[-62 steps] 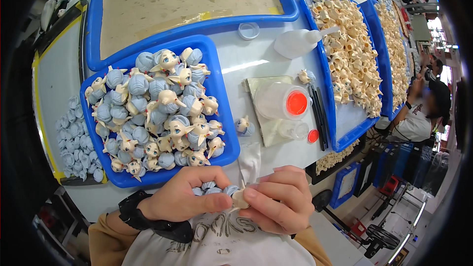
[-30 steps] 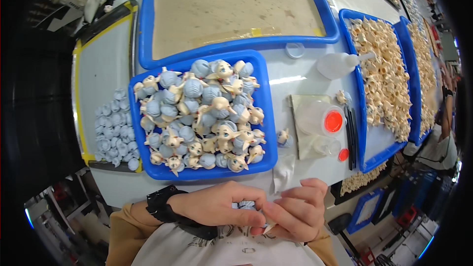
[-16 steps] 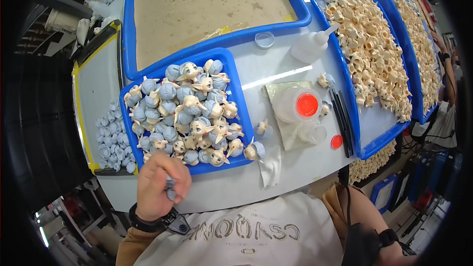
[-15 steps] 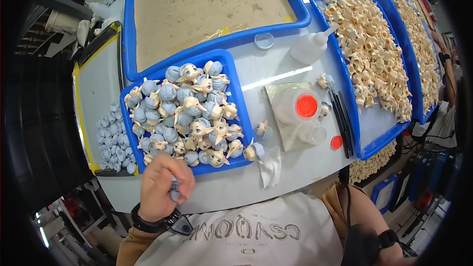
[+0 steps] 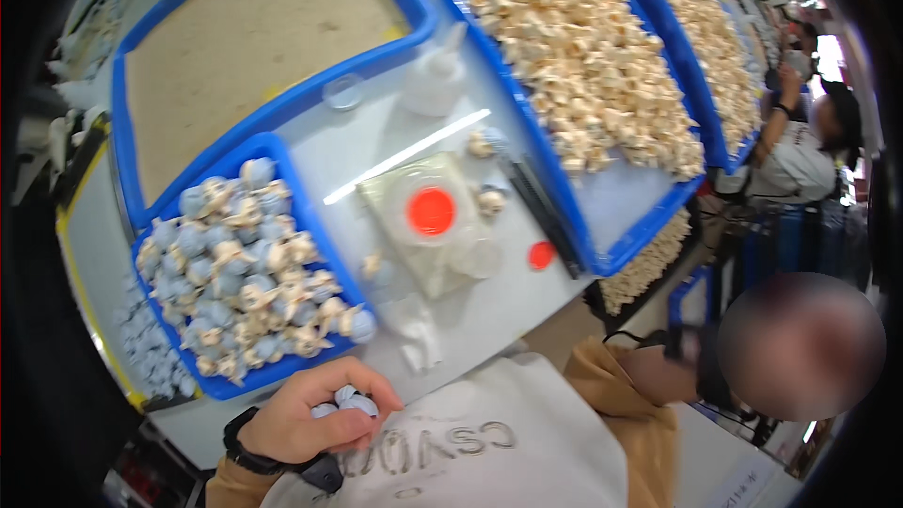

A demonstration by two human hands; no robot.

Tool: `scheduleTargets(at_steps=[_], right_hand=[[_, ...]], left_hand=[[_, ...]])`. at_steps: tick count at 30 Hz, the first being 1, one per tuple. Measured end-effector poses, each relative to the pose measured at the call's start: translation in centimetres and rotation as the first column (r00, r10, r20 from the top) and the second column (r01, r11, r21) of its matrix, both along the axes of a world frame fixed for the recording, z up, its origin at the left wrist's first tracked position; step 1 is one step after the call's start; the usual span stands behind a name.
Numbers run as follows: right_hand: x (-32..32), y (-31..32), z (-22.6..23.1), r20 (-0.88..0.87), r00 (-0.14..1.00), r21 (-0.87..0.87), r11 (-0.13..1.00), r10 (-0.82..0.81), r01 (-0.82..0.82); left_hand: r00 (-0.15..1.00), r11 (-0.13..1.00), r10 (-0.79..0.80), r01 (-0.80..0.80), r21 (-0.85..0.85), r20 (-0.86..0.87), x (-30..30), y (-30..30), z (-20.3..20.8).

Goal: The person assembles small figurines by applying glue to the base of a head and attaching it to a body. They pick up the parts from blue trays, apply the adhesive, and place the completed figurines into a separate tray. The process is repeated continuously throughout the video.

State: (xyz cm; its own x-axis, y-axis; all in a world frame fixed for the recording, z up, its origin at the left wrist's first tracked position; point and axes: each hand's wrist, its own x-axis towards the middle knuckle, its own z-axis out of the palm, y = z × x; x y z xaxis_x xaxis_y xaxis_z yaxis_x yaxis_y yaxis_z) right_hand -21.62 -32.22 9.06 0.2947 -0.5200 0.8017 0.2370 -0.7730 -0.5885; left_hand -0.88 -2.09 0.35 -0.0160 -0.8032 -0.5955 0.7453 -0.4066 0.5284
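The left hand [image 5: 318, 414] is much the nearer one to the small, rounded, pale blue-grey moulded pieces [image 5: 357, 402]: they sit inside its curl, its fingers bent over them and its thumb pressing from the near side. The shallow blue plastic tray [image 5: 308, 212] of cream-and-grey doll heads [image 5: 226, 254] lies just beyond those fingers. The bare right forearm [image 5: 654, 376] reaches well off to the right; the right hand is lost in blur, its fingers impossible to judge. The held pieces look matte and lobed, with no clear long axis.
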Motion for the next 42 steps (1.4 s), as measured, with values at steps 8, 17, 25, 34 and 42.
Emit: scheduleTargets(at_steps=[8,17,25,34,42], right_hand=[[0.1,-7.3,-11.1,-0.764,0.533,-0.069,0.867,-0.364,0.493],[1.6,-8.5,-11.7,-0.824,0.379,-0.345,0.904,-0.421,0.253],[2.5,-9.0,-12.7,-0.769,0.415,-0.436,0.874,-0.486,0.214],[2.3,-8.8,-12.9,-0.767,0.417,-0.45,0.872,-0.487,0.191],[2.7,-5.7,-12.0,-0.476,0.629,-0.272,0.783,-0.614,0.559]], left_hand=[[0.981,0.982,0.19,-0.191,-0.015,-0.022,-0.7,-1.3,-1.6],[0.748,0.799,0.598,-0.584,-0.143,0.288,-0.7,1.5,-0.9],[0.982,0.978,0.157,-0.17,-0.125,-0.102,0.2,0.0,-0.6],[0.967,0.978,-0.175,0.149,-0.15,-0.186,1.5,-0.9,-1.1],[0.921,0.987,0.055,-0.109,-0.12,-0.385,1.2,0.1,-2.1]])
